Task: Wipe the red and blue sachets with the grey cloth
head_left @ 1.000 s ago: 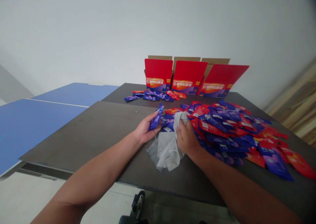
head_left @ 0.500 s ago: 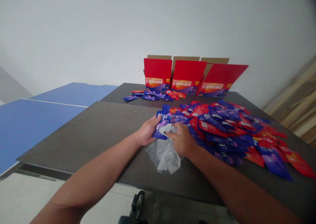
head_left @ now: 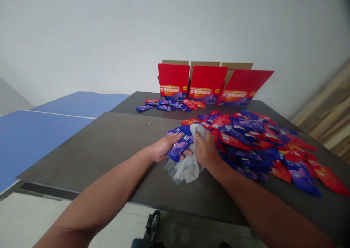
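Observation:
My left hand (head_left: 162,148) grips a blue sachet (head_left: 179,144) with white lettering, its face turned up, just above the dark table (head_left: 109,142). My right hand (head_left: 207,150) is closed on a grey cloth (head_left: 186,166) and presses part of it against the sachet's right edge. The cloth's loose end lies crumpled on the table under both hands. A large heap of red and blue sachets (head_left: 254,142) spreads to the right of my right hand.
Three open red cartons (head_left: 206,84) stand in a row at the table's far end, with a small row of sachets (head_left: 169,105) in front of them. Blue tables (head_left: 41,131) adjoin on the left. A wooden wall (head_left: 325,116) runs along the right.
The sachet in my left hand has turned from edge-on to face-up. My right hand has moved the cloth across it, from lower on the sachet up to its right edge.

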Demonstrator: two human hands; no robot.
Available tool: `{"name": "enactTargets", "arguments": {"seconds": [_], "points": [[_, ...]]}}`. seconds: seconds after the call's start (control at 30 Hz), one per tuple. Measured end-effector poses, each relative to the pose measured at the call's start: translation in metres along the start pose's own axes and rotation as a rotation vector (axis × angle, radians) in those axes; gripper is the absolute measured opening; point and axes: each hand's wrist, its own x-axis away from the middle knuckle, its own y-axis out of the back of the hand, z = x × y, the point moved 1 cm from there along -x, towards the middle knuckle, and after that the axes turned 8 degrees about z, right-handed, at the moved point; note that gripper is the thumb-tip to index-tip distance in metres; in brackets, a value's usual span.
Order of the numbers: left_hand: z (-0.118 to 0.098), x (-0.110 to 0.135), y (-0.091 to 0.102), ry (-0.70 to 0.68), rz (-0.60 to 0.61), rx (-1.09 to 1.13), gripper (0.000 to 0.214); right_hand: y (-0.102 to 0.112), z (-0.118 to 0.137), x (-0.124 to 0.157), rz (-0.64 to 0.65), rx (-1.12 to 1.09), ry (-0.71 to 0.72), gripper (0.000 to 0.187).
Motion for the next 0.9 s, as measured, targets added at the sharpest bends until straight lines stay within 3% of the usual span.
{"name": "enactTargets", "arguments": {"seconds": [0.17, 0.23, 0.37, 0.47, 0.63, 0.9], "points": [[-0.003, -0.001, 0.003, -0.023, 0.008, 0.192, 0.036, -0.001, 0.001, 0.002, -0.095, -0.049, -0.015, 0.048], [-0.003, -0.001, 0.004, -0.024, -0.015, 0.293, 0.038, 0.001, 0.005, 0.006, -0.077, -0.044, 0.091, 0.044], [-0.001, -0.004, 0.002, -0.024, -0.074, 0.391, 0.046, 0.002, 0.016, 0.014, 0.045, -0.051, 0.435, 0.033], [0.003, -0.007, -0.001, -0.019, -0.092, 0.382, 0.057, 0.001, 0.019, 0.016, 0.113, -0.055, 0.537, 0.03], [0.009, -0.01, -0.007, -0.047, -0.108, 0.336, 0.062, 0.003, 0.021, 0.014, 0.134, 0.009, 0.467, 0.033], [0.016, -0.008, -0.012, 0.0, -0.085, 0.161, 0.061, 0.004, 0.019, 0.006, 0.049, 0.088, 0.19, 0.038]]}}
